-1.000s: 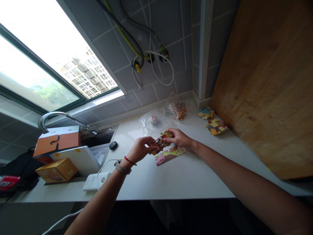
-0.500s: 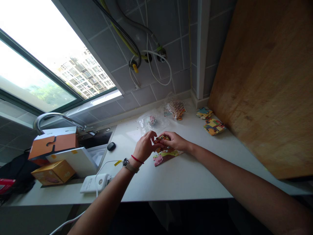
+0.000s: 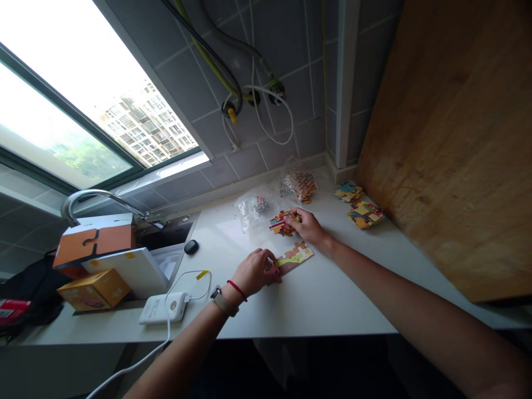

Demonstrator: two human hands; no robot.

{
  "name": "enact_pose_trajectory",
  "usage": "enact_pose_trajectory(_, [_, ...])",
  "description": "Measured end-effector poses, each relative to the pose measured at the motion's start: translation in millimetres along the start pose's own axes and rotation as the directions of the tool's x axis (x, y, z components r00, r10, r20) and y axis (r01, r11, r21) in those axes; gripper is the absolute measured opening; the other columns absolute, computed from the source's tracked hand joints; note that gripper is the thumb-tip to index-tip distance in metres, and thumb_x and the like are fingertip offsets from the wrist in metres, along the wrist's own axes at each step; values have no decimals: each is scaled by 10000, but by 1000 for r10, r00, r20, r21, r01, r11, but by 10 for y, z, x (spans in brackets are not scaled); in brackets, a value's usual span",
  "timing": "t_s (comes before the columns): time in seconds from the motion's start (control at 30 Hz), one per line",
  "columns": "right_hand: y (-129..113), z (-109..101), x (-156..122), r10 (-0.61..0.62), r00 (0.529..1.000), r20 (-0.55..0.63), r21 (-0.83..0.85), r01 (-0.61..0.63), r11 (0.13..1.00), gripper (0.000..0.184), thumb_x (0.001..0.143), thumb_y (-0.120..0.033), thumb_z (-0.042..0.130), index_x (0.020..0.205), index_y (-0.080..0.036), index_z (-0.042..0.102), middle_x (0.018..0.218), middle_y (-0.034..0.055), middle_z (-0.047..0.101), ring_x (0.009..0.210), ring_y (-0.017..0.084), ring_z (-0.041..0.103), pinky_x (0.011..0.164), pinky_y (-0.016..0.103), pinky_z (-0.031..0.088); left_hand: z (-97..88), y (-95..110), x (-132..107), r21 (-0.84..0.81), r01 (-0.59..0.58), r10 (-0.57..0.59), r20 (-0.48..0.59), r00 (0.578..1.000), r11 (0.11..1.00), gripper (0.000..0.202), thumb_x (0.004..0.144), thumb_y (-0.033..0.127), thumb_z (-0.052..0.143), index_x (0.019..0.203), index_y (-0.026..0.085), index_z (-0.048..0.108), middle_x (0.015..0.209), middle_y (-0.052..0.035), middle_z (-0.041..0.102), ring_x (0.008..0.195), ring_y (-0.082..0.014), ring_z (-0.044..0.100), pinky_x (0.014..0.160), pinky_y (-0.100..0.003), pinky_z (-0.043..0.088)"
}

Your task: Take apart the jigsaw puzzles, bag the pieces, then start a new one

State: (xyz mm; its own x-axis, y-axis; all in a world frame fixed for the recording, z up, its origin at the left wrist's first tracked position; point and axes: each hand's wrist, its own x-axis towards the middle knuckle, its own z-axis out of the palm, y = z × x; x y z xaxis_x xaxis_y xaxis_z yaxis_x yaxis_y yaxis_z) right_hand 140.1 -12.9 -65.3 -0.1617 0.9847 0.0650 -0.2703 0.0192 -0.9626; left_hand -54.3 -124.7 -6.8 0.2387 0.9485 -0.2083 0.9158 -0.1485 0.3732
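Observation:
My right hand (image 3: pixel 306 226) is closed on a stack of colourful jigsaw puzzle pieces (image 3: pixel 281 223), held just above or against the white counter. Below it lies a short strip of joined puzzle pieces (image 3: pixel 298 256), green and yellow with brown. My left hand (image 3: pixel 254 270) bends over the strip's left end, thumb and fingers pinching a pink puzzle piece (image 3: pixel 272 269). The fingers partly cover that piece, so I cannot tell whether it is lifted or lying flat.
Behind my hands are a crumpled clear plastic bag (image 3: pixel 250 209) and a bagged pile of puzzle pieces (image 3: pixel 297 185). More puzzle stacks (image 3: pixel 364 214) lie by the wooden board (image 3: pixel 432 166). To the left are a white power bank (image 3: pixel 163 308), a black oval case (image 3: pixel 191 247) and boxes (image 3: pixel 93 291).
My hands have moved apart. The right one carried the stack slightly up and away from the strip, while the left came down to the pink piece at the strip's left end.

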Motion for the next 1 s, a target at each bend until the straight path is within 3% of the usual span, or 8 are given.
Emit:
enact_pose_trajectory(0.2, [-20,81,-80,-11,1000,-9,28,11,1000,446,719,-548,851,958,-208,688,802,25,772,699,213,745,678,335,642,8,11,31,-61,-52,46,-94,995,997,276,714,146,810,909,201,622,948,-25,652,784,-178,610,705,-281,466])
enact_pose_trajectory(0.33, [-32,86,-89,-4,1000,-21,57,5,998,457,722,-548,856,971,-200,696,877,46,790,742,222,763,732,351,647,33,28,36,-203,-19,6,-62,998,979,259,737,159,788,874,208,575,767,35,637,679,-146,542,616,-244,396])
enact_pose_trajectory(0.47, [-24,88,-97,40,999,-18,103,-38,994,489,717,-560,860,995,-197,686,911,58,796,766,230,772,759,365,648,67,81,55,-358,26,-42,-37,998,933,243,758,213,778,939,194,616,770,30,658,671,-136,556,624,-236,408])
enact_pose_trajectory(0.53, [-17,94,-100,32,999,-23,93,-30,995,489,711,-560,865,990,-198,690,932,61,798,797,234,775,782,366,647,73,105,67,-363,38,-45,-13,999,931,213,791,257,752,967,183,655,738,24,656,655,-140,554,622,-243,403])
enact_pose_trajectory(0.63, [-7,106,-99,30,999,-29,90,-27,996,496,695,-571,871,975,-203,692,899,50,795,780,235,772,762,369,652,33,105,76,-311,28,-24,16,1000,950,180,829,341,720,849,164,693,696,7,640,649,-141,520,611,-252,372])
enact_pose_trajectory(0.83, [-5,112,-99,65,997,-33,120,-60,991,520,678,-580,881,974,-200,684,839,37,778,713,230,766,663,357,656,-240,-46,39,-382,75,-4,185,983,921,334,851,463,690,754,143,688,649,-13,612,606,-131,466,553,-253,331])
enact_pose_trajectory(0.93, [-10,109,-100,74,997,-36,131,-68,989,527,677,-573,890,982,-196,684,821,32,778,704,223,765,655,341,655,-297,-65,22,-507,143,0,271,963,850,408,809,531,750,748,133,680,645,-25,628,592,-130,499,561,-254,362])
enact_pose_trajectory(1.0, [-17,106,-97,78,996,-49,156,-69,985,514,667,-550,909,965,-195,684,828,30,784,710,215,768,683,331,658,-236,-7,35,-615,165,26,288,957,771,449,774,565,789,795,124,709,668,-34,651,598,-131,533,587,-258,399])
